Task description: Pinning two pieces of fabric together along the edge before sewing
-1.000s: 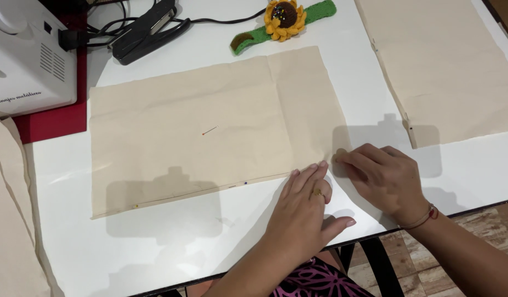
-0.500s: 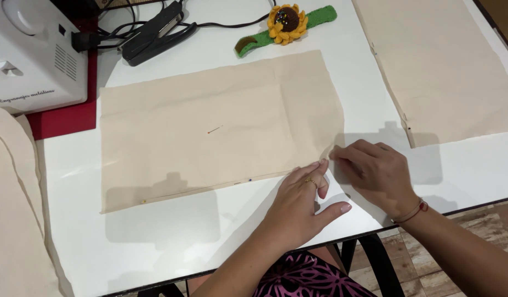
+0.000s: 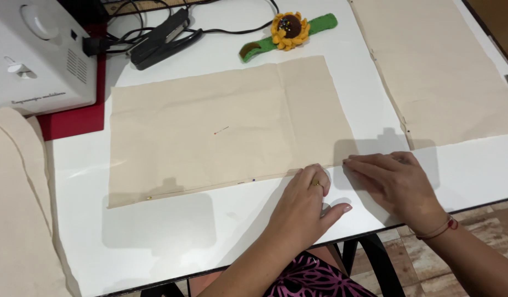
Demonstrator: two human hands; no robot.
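Observation:
A rectangular piece of beige fabric (image 3: pixel 226 129) lies flat on the white table (image 3: pixel 166 236), with a loose pin (image 3: pixel 221 131) on its middle and pins along its near edge. My left hand (image 3: pixel 303 206) rests palm down at the near right corner of the fabric, fingertips on its edge. My right hand (image 3: pixel 394 181) lies flat on the table just right of that corner, fingers pointing left toward it. Neither hand holds anything.
A white sewing machine (image 3: pixel 36 55) stands at the far left on a red mat (image 3: pixel 75 118). A sunflower pincushion wristband (image 3: pixel 290 31) and a black foot pedal with cables (image 3: pixel 163 38) lie behind the fabric. More beige fabric lies at right (image 3: pixel 441 71) and hangs at left (image 3: pixel 17 209).
Both hands stay at the near right corner of the fabric. The left fingers have curled slightly and the right hand has flattened; the view has shifted a little.

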